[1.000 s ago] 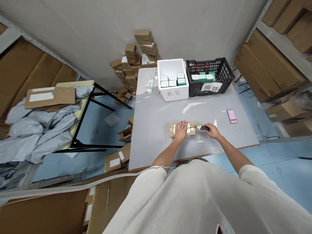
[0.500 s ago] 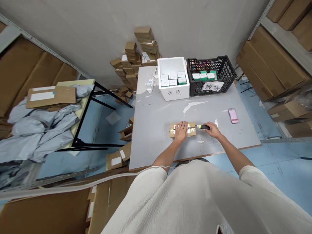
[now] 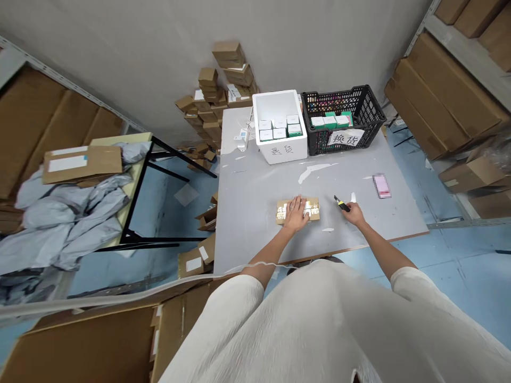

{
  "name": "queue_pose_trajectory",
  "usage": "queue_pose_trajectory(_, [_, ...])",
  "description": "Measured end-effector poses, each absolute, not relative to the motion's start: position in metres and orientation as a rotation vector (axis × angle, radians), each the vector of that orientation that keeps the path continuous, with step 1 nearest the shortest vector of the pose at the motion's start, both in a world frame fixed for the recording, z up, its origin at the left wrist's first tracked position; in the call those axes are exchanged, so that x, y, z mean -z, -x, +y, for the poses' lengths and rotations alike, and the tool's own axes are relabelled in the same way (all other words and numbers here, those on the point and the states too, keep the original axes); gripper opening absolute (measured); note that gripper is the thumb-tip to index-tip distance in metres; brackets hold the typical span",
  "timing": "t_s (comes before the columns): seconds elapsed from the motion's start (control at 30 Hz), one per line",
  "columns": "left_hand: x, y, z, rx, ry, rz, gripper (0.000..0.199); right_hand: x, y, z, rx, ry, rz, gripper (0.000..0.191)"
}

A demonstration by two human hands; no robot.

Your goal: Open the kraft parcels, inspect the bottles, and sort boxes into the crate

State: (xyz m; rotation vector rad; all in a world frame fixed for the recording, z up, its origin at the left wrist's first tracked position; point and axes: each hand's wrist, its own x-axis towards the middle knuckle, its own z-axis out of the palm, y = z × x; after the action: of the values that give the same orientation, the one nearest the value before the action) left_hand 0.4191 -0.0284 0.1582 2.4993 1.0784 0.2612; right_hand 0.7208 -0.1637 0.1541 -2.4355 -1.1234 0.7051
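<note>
A small taped cardboard box [image 3: 314, 209] lies flat on the grey table [image 3: 247, 223]. Across its top rests my left hand [image 3: 296, 214], fingers stretched out and pressing it down. My right hand [image 3: 354, 215] is closed round the black and yellow handle of a utility knife [image 3: 341, 204]. The knife's tip points up and to the left, apart from the box's right end. Part of the box top is hidden under my left hand.
At the table's back stand a white foam box [image 3: 282, 154] and a black crate [image 3: 343, 143], both holding small green-and-white boxes. A phone [image 3: 381, 185] lies at the right. Left, a side table [image 3: 138, 159] bears grey parcels [image 3: 72, 213]. Cartons [image 3: 207, 117] pile up against the wall.
My right hand has drawn the knife away from the box's right end, to the right, and tilted its tip upward. My left hand stays on the box.
</note>
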Motion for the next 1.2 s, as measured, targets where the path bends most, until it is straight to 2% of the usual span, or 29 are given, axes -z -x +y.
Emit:
queue_pose_trajectory(0.27, [-0.171, -0.374, -0.025, -0.097, -2.508, 1.122, 0.081, -0.136, -0.713, -0.131, -0.830, 2.684, -1.020, 0.033])
queue_pose_trajectory(0.53, [-0.177, -0.342, -0.028, 0.021, -2.460, 1.261, 0.074, -0.103, -0.711, -0.128, -0.873, 2.785, -1.057, 0.042])
queue_pose_trajectory(0.67, [-0.170, -0.347, -0.026, -0.009, -2.471, 1.279, 0.074, -0.096, -0.711, -0.131, -0.771, 2.749, -1.086, 0.049])
queue_pose_trajectory(0.77, [-0.163, -0.351, -0.022, -0.073, -2.452, 1.309, 0.074, -0.103, -0.708, -0.126, -0.677, 2.526, -1.182, 0.046])
queue_pose_trajectory(0.87, [-0.161, -0.353, -0.019, -0.144, -2.422, 1.309, 0.074, -0.122, -0.697, -0.111, -0.725, 2.223, -1.306, 0.045])
queue_pose_trajectory(1.07, [-0.166, -0.351, -0.015, -0.289, -2.327, 1.277, 0.054, -0.166, -0.653, -0.086, -0.863, 1.918, -1.477, 0.059])
queue_pose_trajectory(1.13, [-0.166, -0.348, -0.014, -0.333, -2.277, 1.295, 0.058, -0.176, -0.642, -0.086, -0.882, 1.883, -1.533, 0.061])
queue_pose_trajectory(1.2, [-0.163, -0.347, -0.015, -0.386, -2.188, 1.373, 0.071, -0.183, -0.635, -0.089, -0.871, 1.894, -1.551, 0.061])
